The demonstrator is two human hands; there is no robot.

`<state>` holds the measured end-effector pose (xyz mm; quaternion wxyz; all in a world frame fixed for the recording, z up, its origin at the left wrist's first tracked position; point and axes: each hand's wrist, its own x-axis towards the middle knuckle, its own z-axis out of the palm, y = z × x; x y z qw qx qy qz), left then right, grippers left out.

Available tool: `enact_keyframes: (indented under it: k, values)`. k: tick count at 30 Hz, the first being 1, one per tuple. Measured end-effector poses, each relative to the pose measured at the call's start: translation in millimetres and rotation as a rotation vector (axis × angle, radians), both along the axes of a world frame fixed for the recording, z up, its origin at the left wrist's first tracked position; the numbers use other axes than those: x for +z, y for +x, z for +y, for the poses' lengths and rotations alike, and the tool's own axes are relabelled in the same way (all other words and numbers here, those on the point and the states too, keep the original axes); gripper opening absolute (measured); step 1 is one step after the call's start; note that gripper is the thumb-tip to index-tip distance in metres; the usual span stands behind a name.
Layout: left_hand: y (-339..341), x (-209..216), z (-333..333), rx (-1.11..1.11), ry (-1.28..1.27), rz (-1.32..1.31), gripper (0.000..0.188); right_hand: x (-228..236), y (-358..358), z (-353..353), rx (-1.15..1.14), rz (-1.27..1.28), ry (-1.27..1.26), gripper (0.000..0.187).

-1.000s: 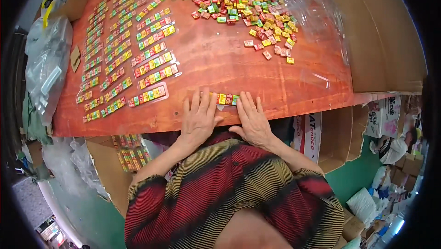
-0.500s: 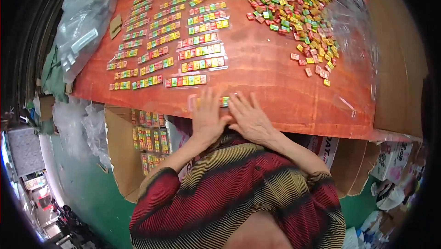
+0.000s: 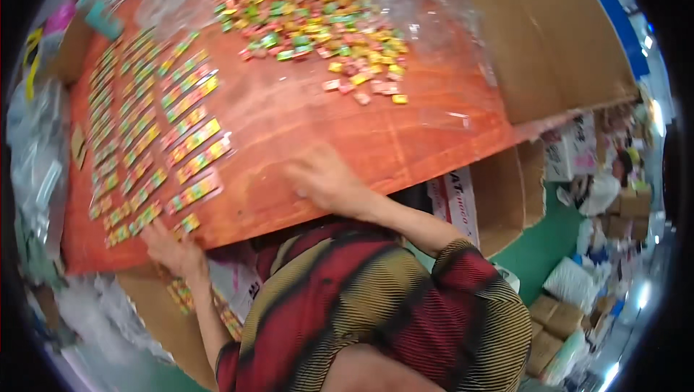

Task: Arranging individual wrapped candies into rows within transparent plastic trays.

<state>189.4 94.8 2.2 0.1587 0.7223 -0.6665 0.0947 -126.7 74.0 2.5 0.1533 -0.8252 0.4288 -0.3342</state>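
At the table's near left edge, my left hand (image 3: 175, 251) reaches over the ends of the rows, fingers stretched out. Its fingertips are against a short strip of small wrapped pieces (image 3: 186, 224), red, yellow and green, which the hand partly covers. Just beyond lies a longer strip in clear plastic (image 3: 195, 191). My right hand (image 3: 329, 179) is over bare tabletop near the front edge, smeared by motion, so its fingers and anything in them are unclear. Many similar strips (image 3: 137, 143) lie in slanting columns on the left.
A heap of loose wrapped pieces (image 3: 311, 9) covers the far middle of the orange-red table (image 3: 275, 117). Clear plastic film (image 3: 426, 23) lies beside it. A cardboard box (image 3: 549, 38) stands at right. Below the left edge, an open carton (image 3: 155, 305) holds more strips.
The view has swung, shifting the table leftward and tilting it. My hands, side by side on one strip before, have parted: the left went left to the columns, the right came off the strip.
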Motion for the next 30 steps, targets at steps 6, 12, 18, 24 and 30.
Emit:
enact_keyframes:
  k: [6, 12, 18, 24, 30]
  values:
    - [-56.4, -6.1, -4.6, -0.306, -0.131, 0.082, 0.049, -13.3, -176.9, 25.4, -1.060, 0.423, -0.133, 0.039]
    - [-166.8, 0.0, -17.3, -0.861, 0.059, 0.252, 0.047, -17.5, -167.2, 39.2, -1.081, 0.463, 0.234, 0.043]
    - [-254.0, 10.5, -22.9, -1.219, 0.086, 0.268, 0.047, -5.2, -120.4, 38.5, -0.952, 0.280, -0.014, 0.035]
    - [-261.2, -16.4, -36.9, -1.232, 0.102, 0.190, 0.031, -10.9, -222.9, 28.2, -1.271, 0.590, 0.031, 0.026]
    - [-215.4, -10.7, -39.3, -1.007, 0.123, 0.271, 0.020, -5.2, -176.7, 48.3, -0.968, 0.389, -0.026, 0.021]
